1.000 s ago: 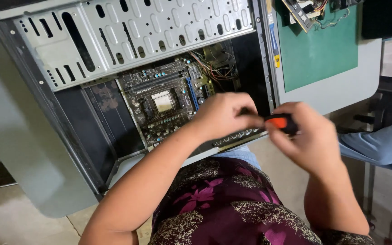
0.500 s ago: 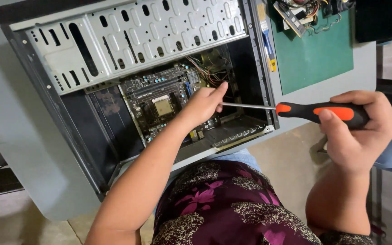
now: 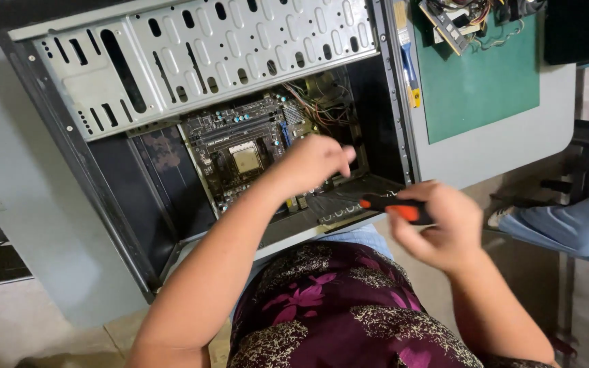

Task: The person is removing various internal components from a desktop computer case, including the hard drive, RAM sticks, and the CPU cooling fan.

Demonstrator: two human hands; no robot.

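An open computer case point(image 3: 103, 204) lies on its side on a grey table, with a motherboard point(image 3: 240, 153) inside. My left hand point(image 3: 315, 163) reaches into the case over the motherboard's lower right part, fingers loosely curled, and I see nothing in it. My right hand point(image 3: 438, 228) grips a screwdriver point(image 3: 397, 208) with an orange and black handle, just outside the case's near edge. Its shaft is blurred and points toward the case.
A perforated metal drive cage point(image 3: 226, 48) spans the top of the case. Right of it lies a green cutting mat point(image 3: 478, 82) with circuit parts point(image 3: 458, 17) at its far edge. Another person's leg in jeans point(image 3: 567, 228) is at the right.
My right hand has swung the screwdriver back in toward the case from farther right. My left hand stays inside the case and has shifted slightly.
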